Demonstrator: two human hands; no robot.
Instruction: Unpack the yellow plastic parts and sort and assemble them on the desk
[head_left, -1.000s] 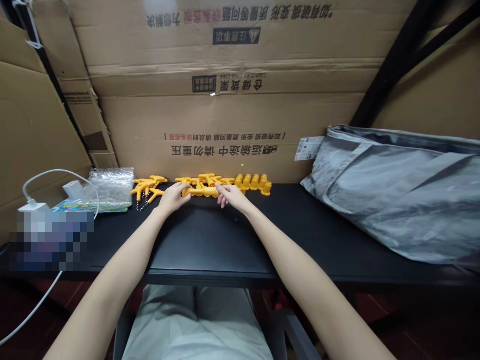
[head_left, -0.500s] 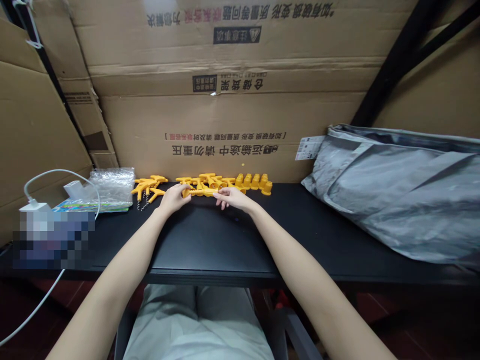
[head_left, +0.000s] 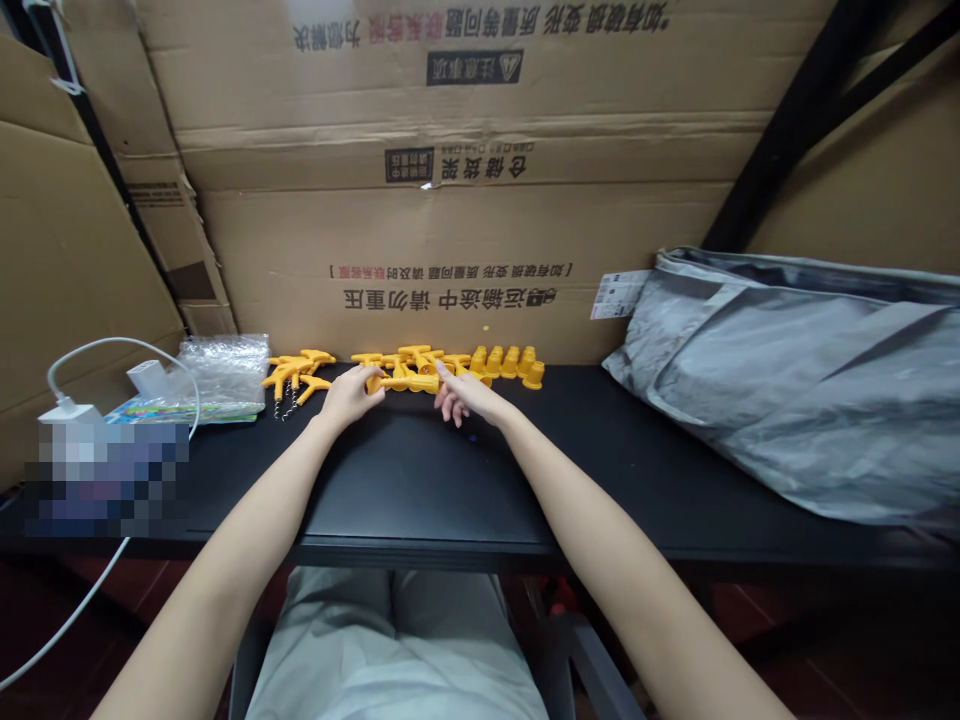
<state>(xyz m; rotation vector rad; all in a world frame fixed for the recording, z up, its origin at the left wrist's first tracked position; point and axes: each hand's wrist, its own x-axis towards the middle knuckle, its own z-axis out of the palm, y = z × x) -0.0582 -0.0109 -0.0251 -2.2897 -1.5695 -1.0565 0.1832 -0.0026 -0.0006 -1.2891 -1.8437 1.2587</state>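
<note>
My left hand (head_left: 351, 396) is closed around the handle end of a yellow plastic corkscrew (head_left: 406, 383), which lies level and points right. A yellow sleeve covers its far end, so the metal screw is hidden. Just at the sleeve's end, my right hand (head_left: 471, 396) has its thumb raised and apart from its loosely bent fingers, with nothing visibly gripped. Behind both hands lies a row of yellow T-handled corkscrews (head_left: 414, 352), partly covered by the hands. Several yellow cup-shaped sleeves (head_left: 511, 362) stand upside down to the right.
More corkscrews (head_left: 298, 372), some with bare metal spirals, lie at left beside a clear plastic bag (head_left: 225, 370). A white charger with cable (head_left: 71, 415) stands further left. A grey fabric bag (head_left: 795, 390) occupies the right. Cardboard (head_left: 450, 230) walls the black table's (head_left: 420, 480) back.
My right thumb and fingers have come apart from the sleeve's end, exposing more of it. My left hand keeps its hold on the corkscrew, almost unmoved.
</note>
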